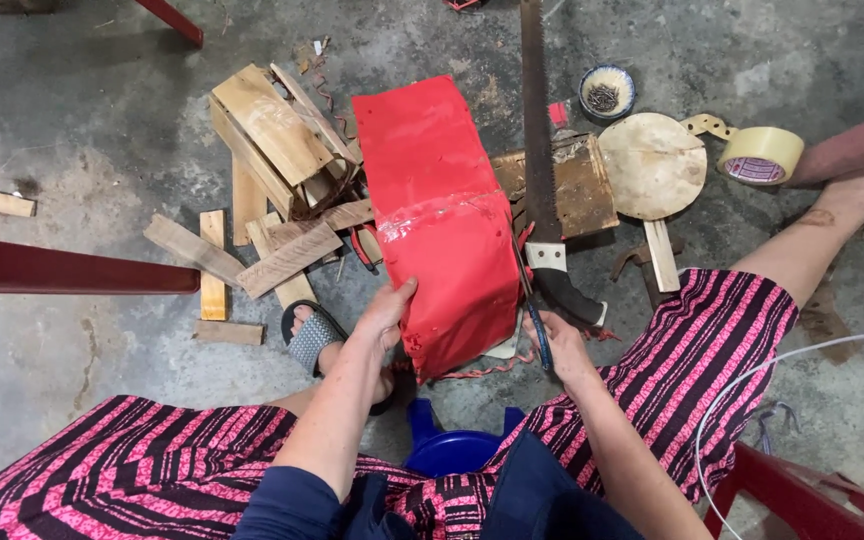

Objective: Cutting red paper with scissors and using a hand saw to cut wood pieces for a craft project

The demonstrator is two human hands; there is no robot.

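Note:
A long red box [437, 210] wrapped in red sheet and clear tape lies on the concrete floor in front of me. My left hand [387, 315] grips its near left corner, fingers on the red covering. My right hand [557, 345] is at the box's near right edge and is closed around scissors [532, 310] with blue handles, their blades pointing up along the box's side. A frayed red strip hangs from the box's near end.
Wood scraps and a small wooden frame [272, 140] lie to the left. A hand saw [542, 170], a round wooden disc [652, 165], a roll of tape [760, 155] and a bowl of nails [606, 92] lie right. A blue stool [452, 450] is under me; red bar [72, 270] at left.

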